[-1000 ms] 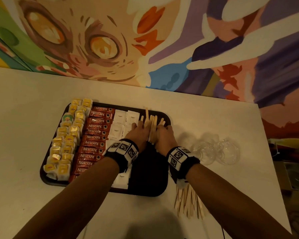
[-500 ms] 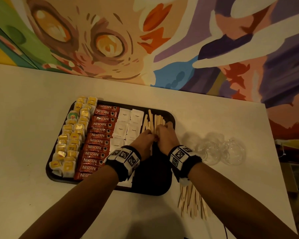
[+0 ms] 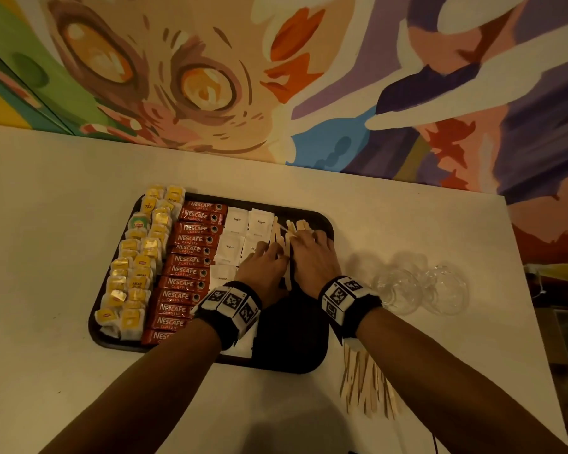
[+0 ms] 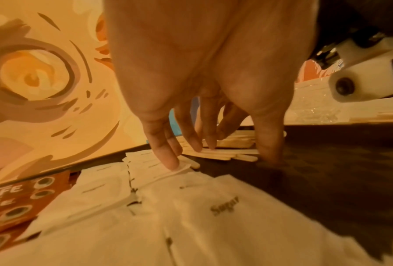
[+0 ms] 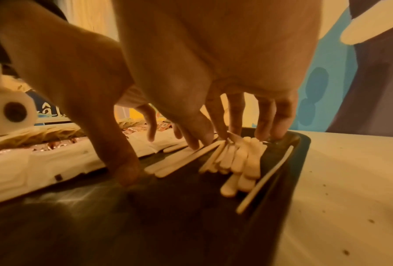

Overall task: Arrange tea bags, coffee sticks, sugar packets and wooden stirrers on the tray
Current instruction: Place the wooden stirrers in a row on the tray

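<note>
A black tray holds a column of yellow tea bags, a column of red Nescafe coffee sticks and white sugar packets. Wooden stirrers lie in its far right part. My left hand and right hand rest side by side on them, fingers straight. In the left wrist view the fingers touch the stirrers and a sugar packet. In the right wrist view the fingers press a fanned pile of stirrers; one stirrer leans on the tray's right rim.
A loose heap of stirrers lies on the white table right of the tray's near corner. Two clear glass cups stand to the right of the tray. A painted wall runs along the table's far edge.
A second ago both hands squeezed a bundle of stirrers between them. Now the stirrers lie flat on the tray and the fingers are stretched over them, slightly farther toward the far rim.
</note>
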Motion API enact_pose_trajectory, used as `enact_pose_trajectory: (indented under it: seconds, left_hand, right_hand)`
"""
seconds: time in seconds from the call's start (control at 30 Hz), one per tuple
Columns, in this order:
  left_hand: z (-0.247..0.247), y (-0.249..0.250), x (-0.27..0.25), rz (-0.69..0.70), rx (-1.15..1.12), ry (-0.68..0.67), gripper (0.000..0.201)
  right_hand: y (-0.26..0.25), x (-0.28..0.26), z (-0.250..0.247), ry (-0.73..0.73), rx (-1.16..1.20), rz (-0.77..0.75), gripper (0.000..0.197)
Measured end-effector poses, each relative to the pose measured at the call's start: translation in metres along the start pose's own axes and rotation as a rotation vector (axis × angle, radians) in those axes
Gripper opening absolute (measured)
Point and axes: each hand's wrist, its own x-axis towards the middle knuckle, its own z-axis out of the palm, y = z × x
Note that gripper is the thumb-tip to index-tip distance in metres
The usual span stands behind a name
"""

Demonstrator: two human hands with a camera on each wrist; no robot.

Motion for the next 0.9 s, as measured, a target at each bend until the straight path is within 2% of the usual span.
enact_pose_trajectory:
  seconds: [0.1,0.3,0.4,0.53,0.73,0.83,0.9]
  left_hand:
    - [-0.001,-0.002,0.003,0.006,0.024,-0.014,0.077]
    - [-0.004,-0.006,0.009,0.031,-0.009,0.015,0.062]
    - [-0.006,-0.006,0.010,0.029,0.023,0.024,0.060]
    - [-0.009,-0.007,0.011,-0.048,-0.013,0.064,0.061]
    - [-0.009,-0.004,0.016,-0.027,-0.029,0.035,0.050]
    - [-0.010,-0.003,0.016,-0.004,-0.068,0.022,0.054]
    - [-0.009,-0.004,0.015,0.005,-0.072,0.038,0.056]
  right_hand:
    - [-0.001,0.000,0.003,0.012,0.057,0.074,0.041]
    - [-0.002,0.001,0.000,-0.098,0.328,0.109,0.045]
    - [-0.001,0.000,-0.004,-0.054,0.351,0.143,0.042]
    - [0.001,-0.001,-0.006,-0.022,0.375,0.276,0.047]
    - [-0.002,-0.004,-0.007,-0.093,0.316,0.263,0.042]
    - [-0.001,-0.006,-0.011,-0.077,0.337,0.267,0.034]
    - [0.001,-0.009,-0.013,-0.092,0.340,0.253,0.037]
